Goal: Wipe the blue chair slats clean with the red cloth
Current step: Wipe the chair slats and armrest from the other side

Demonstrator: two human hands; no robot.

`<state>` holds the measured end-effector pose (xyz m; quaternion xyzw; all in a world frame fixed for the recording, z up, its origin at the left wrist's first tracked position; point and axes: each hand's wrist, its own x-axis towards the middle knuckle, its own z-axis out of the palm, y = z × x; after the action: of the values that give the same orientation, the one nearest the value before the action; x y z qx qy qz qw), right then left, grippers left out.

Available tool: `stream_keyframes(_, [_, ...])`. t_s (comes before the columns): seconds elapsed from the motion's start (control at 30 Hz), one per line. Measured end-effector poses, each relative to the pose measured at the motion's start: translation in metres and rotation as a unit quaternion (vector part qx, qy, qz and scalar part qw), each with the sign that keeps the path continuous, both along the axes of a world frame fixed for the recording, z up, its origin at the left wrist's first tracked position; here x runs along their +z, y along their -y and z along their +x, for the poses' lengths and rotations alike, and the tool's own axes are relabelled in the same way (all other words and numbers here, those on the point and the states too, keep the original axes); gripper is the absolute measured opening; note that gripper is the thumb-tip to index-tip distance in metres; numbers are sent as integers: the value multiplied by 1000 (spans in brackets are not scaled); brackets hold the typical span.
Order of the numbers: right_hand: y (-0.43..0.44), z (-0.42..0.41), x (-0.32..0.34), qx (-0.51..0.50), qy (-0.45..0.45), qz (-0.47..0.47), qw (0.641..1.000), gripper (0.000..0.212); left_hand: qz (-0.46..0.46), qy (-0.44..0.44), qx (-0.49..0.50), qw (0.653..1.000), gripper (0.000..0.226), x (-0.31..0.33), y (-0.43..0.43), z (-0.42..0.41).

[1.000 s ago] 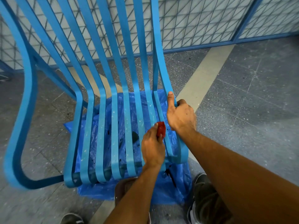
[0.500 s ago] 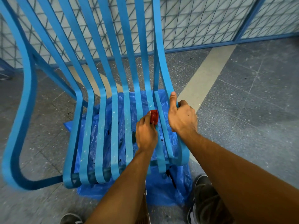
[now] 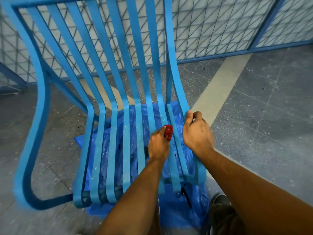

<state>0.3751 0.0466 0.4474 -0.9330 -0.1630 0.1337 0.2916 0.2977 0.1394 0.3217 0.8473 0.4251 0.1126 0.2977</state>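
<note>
Light was even and soft, with faint shadows on the floor [image 3: 254, 133]. Wide-angle distortion bowed the chair [image 3: 108, 82] slats, and its left frame was motion-blurred.

Red cloth [image 3: 168, 132] mostly hidden, probably bunched, inside left hand [image 3: 159, 145]; armrest [image 3: 32, 146] blurred.

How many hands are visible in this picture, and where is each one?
2. The left hand grips the cloth against a seat slat. The right hand holds the right edge of the chair. None appears hidden.

No legible text or labels.
</note>
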Motion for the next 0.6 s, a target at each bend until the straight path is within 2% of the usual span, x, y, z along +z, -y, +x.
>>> stream_keyframes(0.1, [-1,-1,6,24,4,-13,1000,45,-43,47,78,995,41,11,-2,-8])
stream_keyframes(0.27, [-20,21,24,114,91,11,989,46,-82,150,131,977,43,19,-12,-14])
stream_keyframes(0.37, [-45,42,34,147,106,19,983,44,-76,195,109,972,42,26,-27,-4])
stream_keyframes(0.47, [-62,46,31,157,75,-1,985,41,-91,218,92,967,44,38,-44,15])
stream_keyframes(0.6, [-69,44,19,127,94,2,987,36,-73,205,2,976,42,39,-81,50])
